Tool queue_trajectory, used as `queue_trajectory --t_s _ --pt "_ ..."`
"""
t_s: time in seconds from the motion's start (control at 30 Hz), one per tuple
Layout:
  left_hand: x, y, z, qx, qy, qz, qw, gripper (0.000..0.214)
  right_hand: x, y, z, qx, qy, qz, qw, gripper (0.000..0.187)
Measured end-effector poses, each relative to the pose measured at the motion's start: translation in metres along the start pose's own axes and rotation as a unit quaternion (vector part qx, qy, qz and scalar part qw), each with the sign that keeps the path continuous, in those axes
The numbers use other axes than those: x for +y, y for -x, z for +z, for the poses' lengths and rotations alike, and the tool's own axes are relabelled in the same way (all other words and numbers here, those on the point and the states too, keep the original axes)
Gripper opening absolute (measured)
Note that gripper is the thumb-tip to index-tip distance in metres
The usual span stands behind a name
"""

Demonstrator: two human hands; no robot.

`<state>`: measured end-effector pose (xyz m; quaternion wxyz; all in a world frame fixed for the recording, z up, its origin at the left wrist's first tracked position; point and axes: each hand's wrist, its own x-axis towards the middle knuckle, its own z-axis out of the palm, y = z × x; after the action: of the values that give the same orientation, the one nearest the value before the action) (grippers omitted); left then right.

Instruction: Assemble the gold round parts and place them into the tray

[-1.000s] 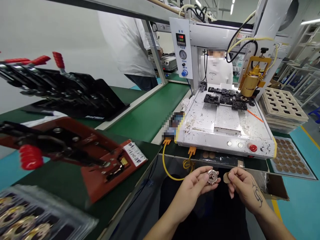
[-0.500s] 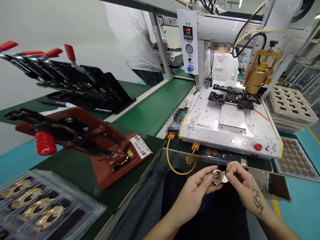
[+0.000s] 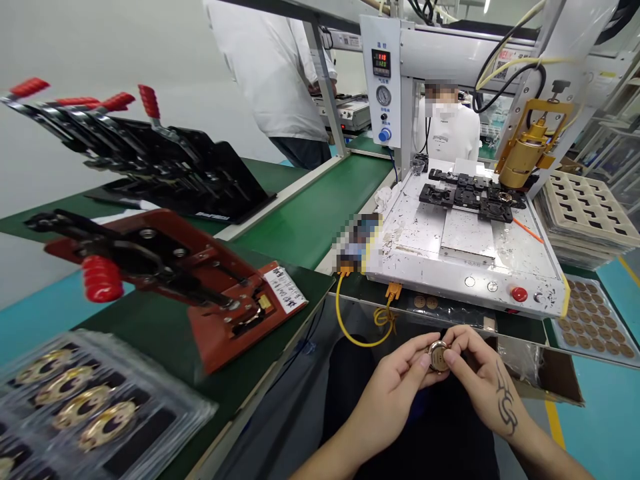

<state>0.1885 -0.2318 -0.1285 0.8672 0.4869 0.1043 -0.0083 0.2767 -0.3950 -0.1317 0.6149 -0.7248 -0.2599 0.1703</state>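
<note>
My left hand (image 3: 397, 377) is closed around a small, shiny round metal ring (image 3: 433, 347), above my lap. A thin round disc (image 3: 439, 359) lies over the ring's opening and appears to fit inside its rim; whether it is fully seated I cannot tell. My right hand (image 3: 473, 367) is closed, with thumb and fingers pinching the disc and the ring's right edge. Fingertips hide part of both pieces.
Ahead stands a white press machine (image 3: 400, 267) with a gold heating head (image 3: 523, 157) and black fixtures (image 3: 470, 193). At left are a red-brown toggle clamp jig (image 3: 215, 340) and trays of gold parts (image 3: 165, 400). A sheet of round brown discs (image 3: 593, 317) lies right. Two people are beyond.
My right hand has brought the disc leftward onto the ring, covering the opening that showed before. The view has shifted slightly.
</note>
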Motion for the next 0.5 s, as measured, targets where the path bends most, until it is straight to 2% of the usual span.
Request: queue_trajectory --t_s 0.33,0.5 --pt "-0.004 0.001 0.005 0.019 -0.025 0.022 0.999 0.05 0.003 0.002 0.002 0.029 0.051 -0.03 0.998 0.025" --pt "-0.014 0.004 0.001 0.05 -0.112 0.05 0.991 0.044 0.008 0.004 0.004 0.046 0.125 -0.089 0.987 0.022"
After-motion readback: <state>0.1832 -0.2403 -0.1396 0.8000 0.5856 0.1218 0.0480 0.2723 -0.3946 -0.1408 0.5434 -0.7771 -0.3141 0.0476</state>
